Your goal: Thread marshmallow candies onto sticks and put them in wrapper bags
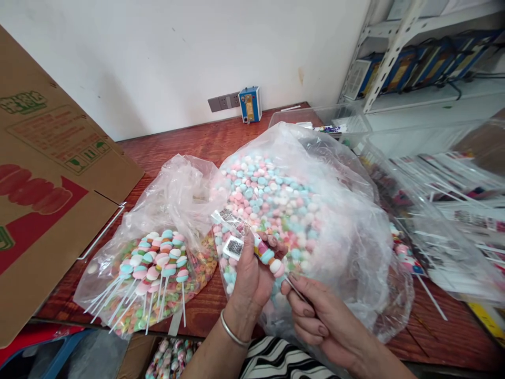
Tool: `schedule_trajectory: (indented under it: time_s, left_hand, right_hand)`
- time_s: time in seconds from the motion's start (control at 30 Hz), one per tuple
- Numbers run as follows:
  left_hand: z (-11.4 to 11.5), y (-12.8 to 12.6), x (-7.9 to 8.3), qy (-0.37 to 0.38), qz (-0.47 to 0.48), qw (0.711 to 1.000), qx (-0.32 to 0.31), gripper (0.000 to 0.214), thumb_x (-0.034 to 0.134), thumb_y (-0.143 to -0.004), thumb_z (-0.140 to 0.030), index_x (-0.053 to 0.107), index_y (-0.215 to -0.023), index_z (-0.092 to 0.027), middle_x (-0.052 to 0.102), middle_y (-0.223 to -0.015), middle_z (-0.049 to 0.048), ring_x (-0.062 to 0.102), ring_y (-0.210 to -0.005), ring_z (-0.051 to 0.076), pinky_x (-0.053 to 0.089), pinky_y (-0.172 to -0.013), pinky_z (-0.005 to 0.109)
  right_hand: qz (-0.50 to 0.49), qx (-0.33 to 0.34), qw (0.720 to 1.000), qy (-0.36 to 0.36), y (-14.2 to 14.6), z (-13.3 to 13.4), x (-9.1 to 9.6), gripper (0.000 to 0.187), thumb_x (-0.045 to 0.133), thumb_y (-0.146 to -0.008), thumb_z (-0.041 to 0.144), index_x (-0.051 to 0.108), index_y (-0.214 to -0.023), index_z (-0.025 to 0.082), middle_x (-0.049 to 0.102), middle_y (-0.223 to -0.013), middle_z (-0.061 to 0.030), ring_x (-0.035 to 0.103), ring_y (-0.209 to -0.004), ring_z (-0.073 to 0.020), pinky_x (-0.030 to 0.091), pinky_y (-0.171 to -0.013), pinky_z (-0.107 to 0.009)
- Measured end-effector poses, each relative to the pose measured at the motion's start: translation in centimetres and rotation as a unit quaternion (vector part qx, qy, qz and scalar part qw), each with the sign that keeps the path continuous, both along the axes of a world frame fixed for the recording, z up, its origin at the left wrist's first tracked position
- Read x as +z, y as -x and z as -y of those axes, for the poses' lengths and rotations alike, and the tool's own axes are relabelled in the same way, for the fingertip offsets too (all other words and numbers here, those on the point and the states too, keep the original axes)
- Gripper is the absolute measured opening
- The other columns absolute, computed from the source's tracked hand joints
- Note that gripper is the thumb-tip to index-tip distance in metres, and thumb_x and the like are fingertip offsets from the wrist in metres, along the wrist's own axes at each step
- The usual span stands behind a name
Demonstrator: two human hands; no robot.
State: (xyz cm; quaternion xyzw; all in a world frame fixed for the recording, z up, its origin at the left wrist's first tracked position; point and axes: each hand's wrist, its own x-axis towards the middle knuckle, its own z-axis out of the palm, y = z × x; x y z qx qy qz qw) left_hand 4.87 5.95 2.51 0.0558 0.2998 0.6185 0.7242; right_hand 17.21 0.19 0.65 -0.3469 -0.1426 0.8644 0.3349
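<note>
Between the thumb and fingers of my left hand (254, 273) is a marshmallow candy stick (272, 261), with pink, white and blue pieces and a printed clear wrapper at its upper end. It points down and right. My right hand (321, 316) is closed just below its lower end, pinching a thin dark strip (298, 290) whose kind I cannot make out. Behind both hands, a big clear bag (335, 226) holds loose pastel marshmallows (256, 184). At the left, several marshmallow candy sticks (158, 258) lie on another clear bag (177, 184) of colourful ring candies (205, 263).
A cardboard box (55, 173) stands at the left on the reddish wooden table (177, 134). Clear plastic bins (430, 210) with wrapped sticks are at the right. A small blue device (250, 105) sits against the wall. Metal shelving (394, 63) rises at the back right.
</note>
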Motion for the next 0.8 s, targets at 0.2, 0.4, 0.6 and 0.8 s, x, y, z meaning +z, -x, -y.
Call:
schedule_trajectory:
  time_s: [0.2, 0.4, 0.6, 0.8]
  left_hand:
    - [0.0, -0.3, 0.5, 0.003, -0.007, 1.000, 0.005, 0.027, 0.068, -0.083, -0.040, 0.057, -0.075, -0.016, 0.056, -0.072, 0.0009, 0.059, -0.070, 0.014, 0.054, -0.076, 0.031]
    - [-0.4, -1.7, 0.6, 0.066, -0.012, 0.998, -0.004, 0.024, 0.070, -0.082, -0.037, 0.060, -0.078, -0.016, 0.060, -0.074, 0.0017, 0.061, -0.070, 0.013, 0.053, -0.075, 0.030]
    - [-1.7, -1.0, 0.8, 0.029, -0.004, 0.995, -0.094, 0.030, 0.065, -0.085, -0.043, 0.065, -0.092, -0.014, 0.067, -0.097, 0.0081, 0.065, -0.086, 0.018, 0.053, -0.078, 0.031]
    - [-5.2, 0.0, 1.8, -0.036, -0.011, 0.999, -0.020, 0.024, 0.073, -0.081, -0.030, 0.064, -0.100, -0.019, 0.063, -0.080, -0.0014, 0.063, -0.075, 0.011, 0.053, -0.078, 0.026]
  right_hand:
    - [0.127, -0.052, 0.984, -0.115, 0.0, 0.0, -0.4, 0.033, 0.066, -0.083, 0.049, 0.055, -0.079, 0.018, 0.032, -0.056, 0.0105, 0.019, -0.042, -0.0039, 0.019, -0.039, -0.017]
    - [0.568, -0.142, 0.552, -0.593, -0.4, -0.9, -0.7, 0.019, 0.049, -0.095, 0.020, 0.061, -0.081, 0.018, 0.056, -0.066, -0.0008, 0.051, -0.060, -0.0140, 0.038, -0.057, -0.026]
    - [0.582, -0.180, 0.564, -0.558, 0.0, -1.6, -0.3, 0.014, 0.045, -0.096, 0.015, 0.058, -0.093, 0.018, 0.060, -0.073, -0.0016, 0.059, -0.064, -0.0142, 0.045, -0.059, -0.024]
    - [0.551, -0.167, 0.631, -0.520, -0.1, -0.9, -0.7, 0.017, 0.046, -0.095, 0.017, 0.059, -0.105, 0.020, 0.066, -0.081, -0.0023, 0.064, -0.068, -0.0149, 0.047, -0.062, -0.024]
